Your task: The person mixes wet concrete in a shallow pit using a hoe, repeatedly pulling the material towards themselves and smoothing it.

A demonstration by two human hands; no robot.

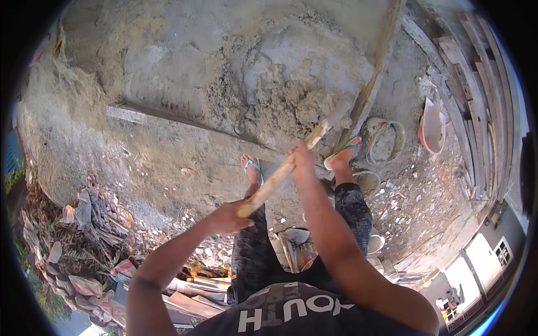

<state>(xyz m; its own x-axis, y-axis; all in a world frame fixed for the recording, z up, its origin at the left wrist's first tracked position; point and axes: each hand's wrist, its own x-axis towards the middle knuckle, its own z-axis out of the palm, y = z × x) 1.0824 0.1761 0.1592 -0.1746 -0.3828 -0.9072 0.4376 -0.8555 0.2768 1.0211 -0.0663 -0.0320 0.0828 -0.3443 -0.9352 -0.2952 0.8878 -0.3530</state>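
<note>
A long wooden tool handle [273, 182] runs aslant in front of me. My left hand [227, 217] is closed round its near end. Farther up, my right hand [302, 157] grips it too. The far end of the handle is smeared by motion over the heap, and I cannot make out the tool's head. Beneath it lies a lumpy heap of wet grey mortar [283, 92], with smoother, watery mix at its far side. My feet, in flip-flops, stand near the heap's close edge.
A wooden board [168, 122] borders the mortar on the near side, another plank [376, 73] on the right. Right of my foot are a mortar-crusted bucket [385, 141] and a reddish basin [432, 127]. Long timbers [476, 95] lie far right; rubble and debris [95, 224] cover the near left.
</note>
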